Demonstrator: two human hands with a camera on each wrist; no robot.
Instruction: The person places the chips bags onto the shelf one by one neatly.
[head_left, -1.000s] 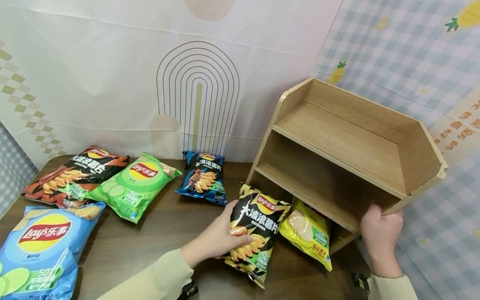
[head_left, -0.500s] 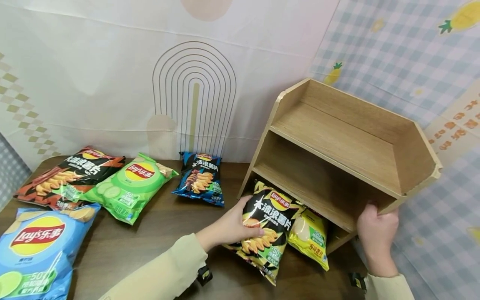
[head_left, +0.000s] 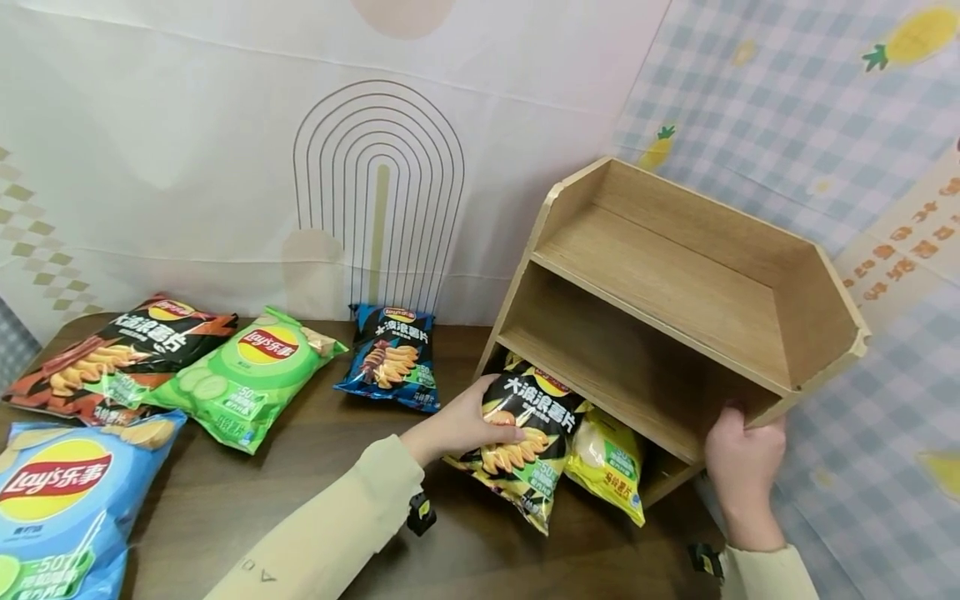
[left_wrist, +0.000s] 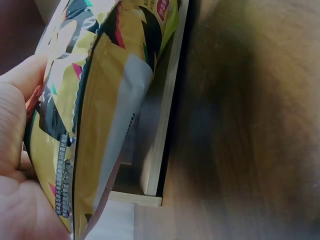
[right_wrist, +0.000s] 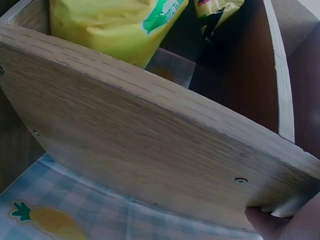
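My left hand point(head_left: 467, 423) grips a black and yellow bag of chips point(head_left: 528, 442), thumb across its front. The bag's top end is inside the bottom compartment of a wooden shelf point(head_left: 675, 275), while its lower end sticks out in front. In the left wrist view the bag's crimped side edge point(left_wrist: 82, 110) shows beyond my palm. Beside it, a yellow bag of chips point(head_left: 609, 467) sits partly in the same compartment, leaning outward. My right hand point(head_left: 744, 458) holds the shelf's right side panel point(right_wrist: 130, 125) near the middle compartment.
To the left on the dark wooden table point(head_left: 285, 508) lie a blue bag point(head_left: 67, 500), a green bag point(head_left: 255, 375), a red and black bag point(head_left: 127, 358) and a dark blue bag point(head_left: 392, 358). Printed cloth point(head_left: 225, 167) hangs behind.
My left hand has moved the black and yellow bag deeper into the bottom compartment, next to the yellow bag. My right hand keeps its grip on the shelf. The head view has shifted slightly right.
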